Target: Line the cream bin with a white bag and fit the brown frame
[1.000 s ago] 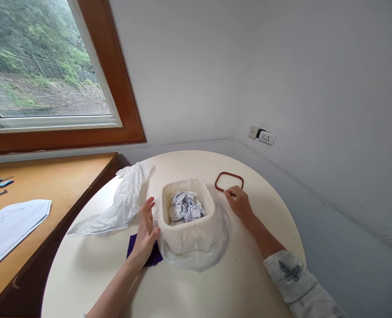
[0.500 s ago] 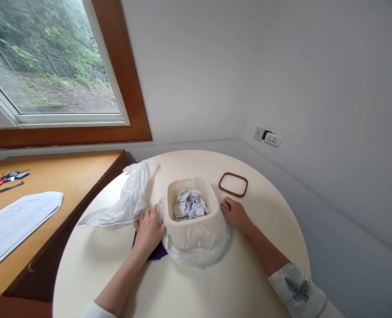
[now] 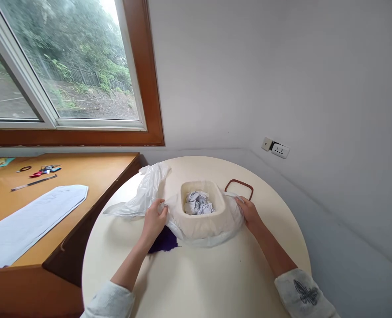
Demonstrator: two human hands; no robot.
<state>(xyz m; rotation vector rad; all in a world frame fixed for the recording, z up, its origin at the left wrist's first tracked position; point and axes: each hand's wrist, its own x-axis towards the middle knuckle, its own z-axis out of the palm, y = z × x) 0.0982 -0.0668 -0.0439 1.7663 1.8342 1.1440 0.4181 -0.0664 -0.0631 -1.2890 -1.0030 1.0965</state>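
Observation:
A cream trash bin point(image 3: 220, 204) stands upright on the round table, with crumpled white paper point(image 3: 199, 203) inside. A thin translucent white bin liner point(image 3: 202, 238) is folded over its rim and drapes down the outside. My left hand point(image 3: 155, 217) pinches the liner's edge left of the bin. On the opposite side my right hand point(image 3: 248, 210) grips the liner too, and both hands stretch it outward. Under and beside my left hand lies a dark purple cloth point(image 3: 165, 240). A brown rounded rectangular ring point(image 3: 239, 182) lies behind my right hand, partly covered by the liner.
Another white plastic bag point(image 3: 146, 194) lies crumpled at the table's left. The round table point(image 3: 209, 282) adjoins a wooden desk point(image 3: 93, 163) with paper sheets point(image 3: 47, 212), a pen point(image 3: 33, 182) and keys point(image 3: 47, 169). Wall sockets point(image 3: 280, 150) sit at right.
My hands have moved apart, drawing the liner's edges out and up from the bin's sides. The view has turned slightly left.

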